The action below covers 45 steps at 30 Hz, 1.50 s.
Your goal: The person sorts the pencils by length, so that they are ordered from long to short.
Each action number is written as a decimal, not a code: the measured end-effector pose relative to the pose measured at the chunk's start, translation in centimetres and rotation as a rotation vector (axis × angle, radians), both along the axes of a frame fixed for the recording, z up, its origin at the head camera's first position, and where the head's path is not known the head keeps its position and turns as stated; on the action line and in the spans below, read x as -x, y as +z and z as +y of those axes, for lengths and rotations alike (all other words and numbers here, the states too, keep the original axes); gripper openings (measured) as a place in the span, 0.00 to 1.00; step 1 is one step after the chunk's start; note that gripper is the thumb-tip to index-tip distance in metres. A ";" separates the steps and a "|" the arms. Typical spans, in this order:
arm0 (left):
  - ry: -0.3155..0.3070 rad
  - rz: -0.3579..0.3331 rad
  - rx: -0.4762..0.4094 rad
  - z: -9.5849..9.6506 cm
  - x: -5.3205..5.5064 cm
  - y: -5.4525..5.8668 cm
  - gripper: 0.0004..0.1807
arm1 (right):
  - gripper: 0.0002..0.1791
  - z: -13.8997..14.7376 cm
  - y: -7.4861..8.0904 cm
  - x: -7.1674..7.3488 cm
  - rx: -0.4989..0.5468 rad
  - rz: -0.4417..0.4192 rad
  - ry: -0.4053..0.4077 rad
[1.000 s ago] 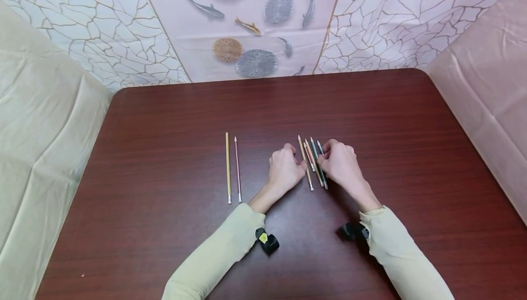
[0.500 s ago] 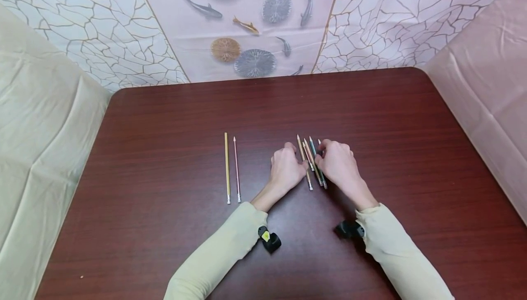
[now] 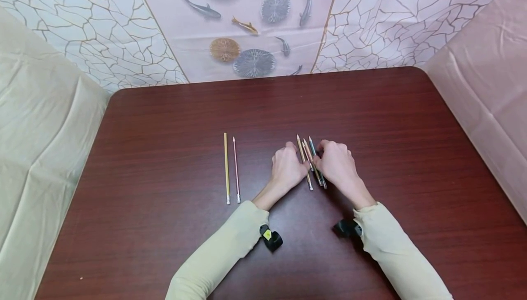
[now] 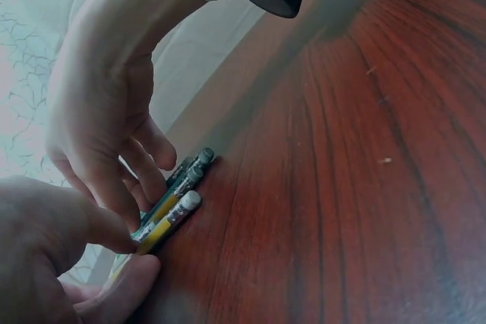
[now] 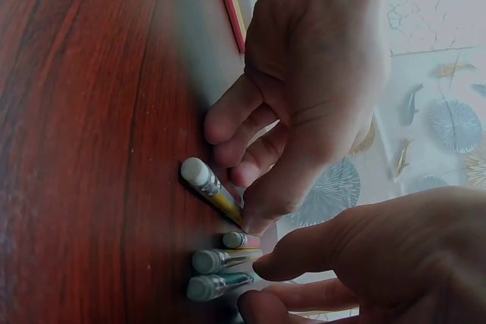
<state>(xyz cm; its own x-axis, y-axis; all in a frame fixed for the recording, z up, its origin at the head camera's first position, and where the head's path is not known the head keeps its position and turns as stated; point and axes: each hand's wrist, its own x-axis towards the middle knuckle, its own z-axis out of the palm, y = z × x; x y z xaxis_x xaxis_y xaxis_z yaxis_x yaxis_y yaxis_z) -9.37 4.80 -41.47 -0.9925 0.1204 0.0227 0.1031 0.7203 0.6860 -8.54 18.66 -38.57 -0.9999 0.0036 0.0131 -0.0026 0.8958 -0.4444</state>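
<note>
In the head view a loose bundle of pencils lies on the table between both hands. My left hand (image 3: 288,165) is at its left side, thumb and index finger about a yellow pencil (image 3: 299,142). My right hand (image 3: 336,163) is at the right side, its thumb and index finger about the green pencils. A pink pencil (image 5: 241,240) with a green eraser lies between. In the left wrist view the eraser ends, including the yellow pencil's white eraser (image 4: 190,200), rest close together on the table. My hands cover the bundle's middle, and their thumbs nearly meet.
Left of the bundle, a long yellow pencil (image 3: 227,167) and a pink pencil (image 3: 236,167) lie apart, almost parallel. They rest on the dark reddish table (image 3: 164,245). Patterned cloth (image 3: 255,25) hangs behind it, with plain cloth at both sides.
My right hand has moved slightly left, drawing the pencils closer together; the rightmost pencil's tip is now hidden by it. My left hand has shifted very slightly right.
</note>
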 end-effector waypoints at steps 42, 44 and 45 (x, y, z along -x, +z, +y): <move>-0.041 -0.066 0.074 0.1 0.5 0.5 0.17 | 0.11 -1.3 -0.1 0.2 -0.120 -0.078 -0.034; -0.041 -0.067 0.076 0.1 0.5 0.6 0.17 | 0.13 -1.4 -0.2 0.2 -0.122 -0.074 -0.039; -0.042 -0.066 0.077 0.1 0.5 0.6 0.17 | 0.14 -1.4 -0.2 0.3 -0.123 -0.077 -0.038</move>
<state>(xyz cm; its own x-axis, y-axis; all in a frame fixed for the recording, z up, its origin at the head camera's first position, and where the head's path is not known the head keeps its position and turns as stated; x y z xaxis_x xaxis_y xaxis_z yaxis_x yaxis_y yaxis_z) -9.84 4.93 -40.89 -0.9856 0.1605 -0.0538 0.0902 0.7673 0.6349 -8.79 17.29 -38.73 -0.9972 0.0440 -0.0609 0.0617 0.9422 -0.3293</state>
